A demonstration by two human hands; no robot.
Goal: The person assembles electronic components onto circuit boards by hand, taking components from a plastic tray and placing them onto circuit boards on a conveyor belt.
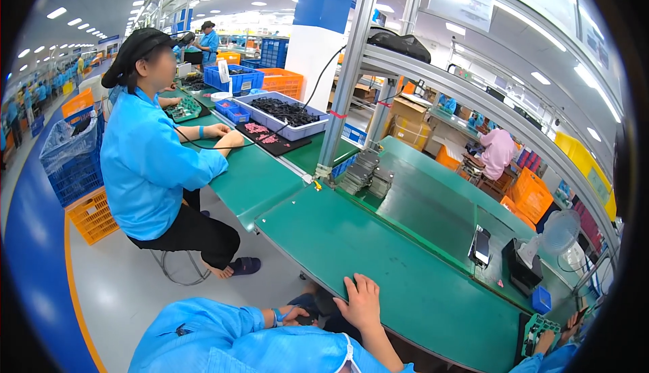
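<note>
My right hand (pixel 362 302) lies on the near edge of the green work table (pixel 338 238), palm down with the fingers stretched out. Nothing is in it. Low over my lap, beside the table edge, is my left hand (pixel 292 314), with a blue strap at the wrist. Its fingers are curled in against something dark that I cannot make out, partly lost against dark clothing.
To the left a co-worker (pixel 159 163) in blue sits at the table near a bin of black parts (pixel 287 112) and pink pieces (pixel 267 137). Stacked grey plates (pixel 362 173) stand by a metal post (pixel 348 68). A phone (pixel 481 246) lies right; another person's hand (pixel 544 341) is at lower right.
</note>
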